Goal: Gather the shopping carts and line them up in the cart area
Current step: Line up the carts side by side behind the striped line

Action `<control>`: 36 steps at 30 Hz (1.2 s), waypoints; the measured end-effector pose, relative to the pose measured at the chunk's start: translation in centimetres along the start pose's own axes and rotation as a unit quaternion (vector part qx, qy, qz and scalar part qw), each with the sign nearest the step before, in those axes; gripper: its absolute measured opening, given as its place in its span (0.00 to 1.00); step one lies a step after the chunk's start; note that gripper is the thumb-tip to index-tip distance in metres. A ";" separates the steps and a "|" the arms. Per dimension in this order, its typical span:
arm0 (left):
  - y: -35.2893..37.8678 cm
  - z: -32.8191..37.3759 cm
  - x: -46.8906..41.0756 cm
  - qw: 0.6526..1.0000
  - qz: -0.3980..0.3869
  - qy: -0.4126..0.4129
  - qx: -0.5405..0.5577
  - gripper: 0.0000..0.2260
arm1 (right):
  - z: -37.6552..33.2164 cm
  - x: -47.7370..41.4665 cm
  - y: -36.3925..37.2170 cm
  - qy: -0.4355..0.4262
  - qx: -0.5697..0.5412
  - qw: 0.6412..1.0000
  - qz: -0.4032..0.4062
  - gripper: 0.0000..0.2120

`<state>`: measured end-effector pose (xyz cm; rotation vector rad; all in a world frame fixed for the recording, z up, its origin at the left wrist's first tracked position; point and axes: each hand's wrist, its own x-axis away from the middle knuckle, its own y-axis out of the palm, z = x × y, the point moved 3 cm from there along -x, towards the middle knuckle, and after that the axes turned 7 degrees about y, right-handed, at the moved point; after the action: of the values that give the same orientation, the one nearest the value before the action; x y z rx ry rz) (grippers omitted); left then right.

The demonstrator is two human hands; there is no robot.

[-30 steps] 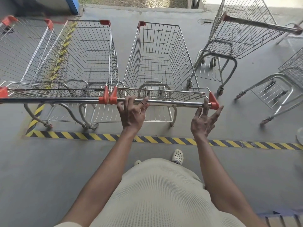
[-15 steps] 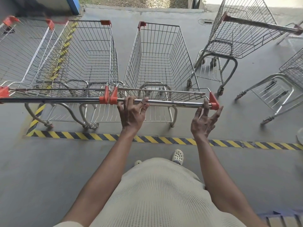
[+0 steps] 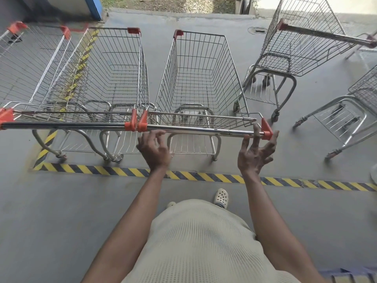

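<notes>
Nearest the camera, a cream knitted top (image 3: 193, 242) and a perforated clog (image 3: 221, 198) stood short of the yellow-and-black hazard tape (image 3: 204, 176) marking the cart area's edge. Just beyond it, the left hand (image 3: 154, 149) hung below the chrome handle bar (image 3: 204, 131), fingers loosely curled around nothing. The right hand (image 3: 255, 154) was splayed, fingertips barely touching the bar beside its orange plastic end cap (image 3: 266, 129). Neither clamped it, probably because the wire-mesh shopping cart (image 3: 200, 78) already sat inside the line, its handle level with the neighbouring cart (image 3: 110, 78). Farther right, a stray cart (image 3: 295, 48) and a second stray cart (image 3: 346, 115), both tubular-framed, stood askew, apart from the row and likely next.
</notes>
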<state>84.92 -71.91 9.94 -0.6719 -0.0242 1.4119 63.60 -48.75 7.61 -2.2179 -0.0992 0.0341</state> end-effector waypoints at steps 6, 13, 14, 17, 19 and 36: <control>-0.5 -2.5 -3.2 0.648 0.052 -0.613 0.449 0.15 | -0.4 -0.1 0.7 -0.007 0.039 0.999 -0.022 0.19; 2.0 -4.1 -8.3 0.552 0.115 -0.514 0.647 0.22 | -0.7 0.0 0.7 0.005 0.038 0.998 -0.044 0.20; 2.3 -4.6 -8.6 0.556 0.116 -0.513 0.643 0.22 | -0.8 0.0 0.7 0.008 0.037 0.998 -0.047 0.20; 2.8 -5.1 -8.8 0.563 0.120 -0.508 0.640 0.22 | -1.1 -0.2 0.6 0.018 0.040 0.997 -0.067 0.21; 2.9 -5.1 -8.7 0.559 0.126 -0.511 0.640 0.23 | -1.3 -0.4 0.7 0.024 0.050 0.995 -0.083 0.21; 3.1 -4.5 -8.6 0.572 0.121 -0.525 0.619 0.23 | -1.3 -1.1 0.7 0.013 0.032 0.996 -0.081 0.19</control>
<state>82.27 -81.53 8.09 1.4415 0.1248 1.4805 62.58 -50.28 7.77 -2.1398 -0.2600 -0.0795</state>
